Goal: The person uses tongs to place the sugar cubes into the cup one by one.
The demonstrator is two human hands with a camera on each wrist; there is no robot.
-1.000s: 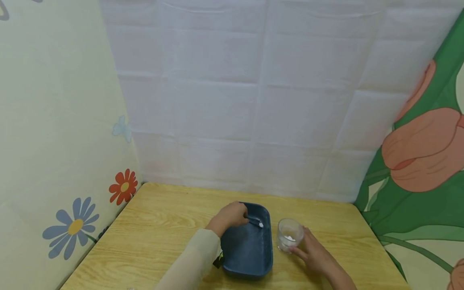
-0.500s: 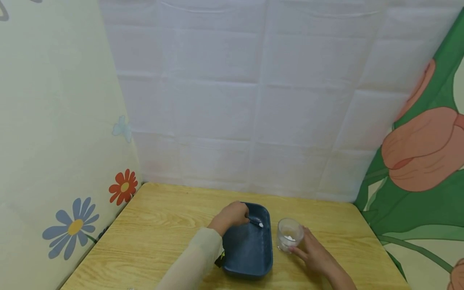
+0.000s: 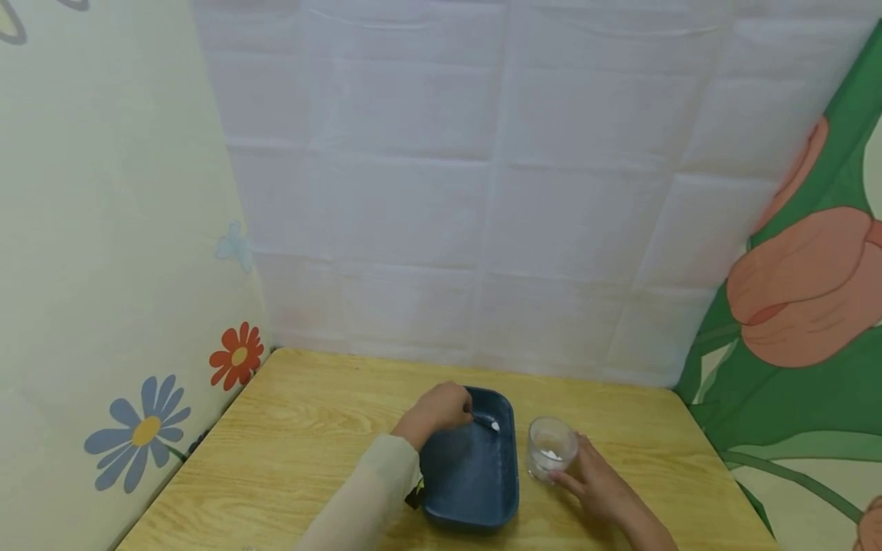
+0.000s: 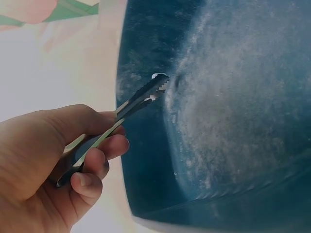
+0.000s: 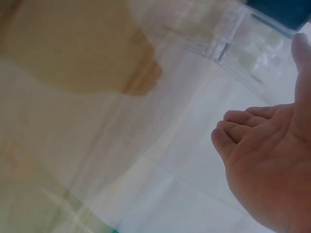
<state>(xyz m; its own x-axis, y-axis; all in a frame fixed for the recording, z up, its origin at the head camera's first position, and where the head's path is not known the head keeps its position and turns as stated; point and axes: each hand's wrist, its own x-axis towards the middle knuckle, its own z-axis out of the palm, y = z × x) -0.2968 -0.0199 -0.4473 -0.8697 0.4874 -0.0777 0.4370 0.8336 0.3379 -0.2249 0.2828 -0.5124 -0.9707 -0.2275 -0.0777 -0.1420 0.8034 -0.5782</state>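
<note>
My left hand (image 3: 441, 409) pinches small dark tongs (image 4: 141, 97) with serrated tips, over the far end of a deep blue rectangular tray (image 3: 472, 482). A little white piece (image 3: 495, 426) sits at the tips of the tongs, low inside the tray. Whether it touches the tray, I cannot tell. To the tray's right stands a clear drinking glass (image 3: 551, 436) with several white pieces (image 3: 550, 455) in its bottom. My right hand (image 3: 599, 482) holds the glass from its right side, thumb in front. In the right wrist view, part of the glass (image 5: 250, 53) shows beyond the thumb.
The wood-patterned table (image 3: 296, 428) bears the tray and glass. A white sheet (image 3: 413, 191) hangs behind it, with flowered cloths at both sides. A small black object (image 3: 415, 496) lies against the tray's left side, partly hidden by the sleeve.
</note>
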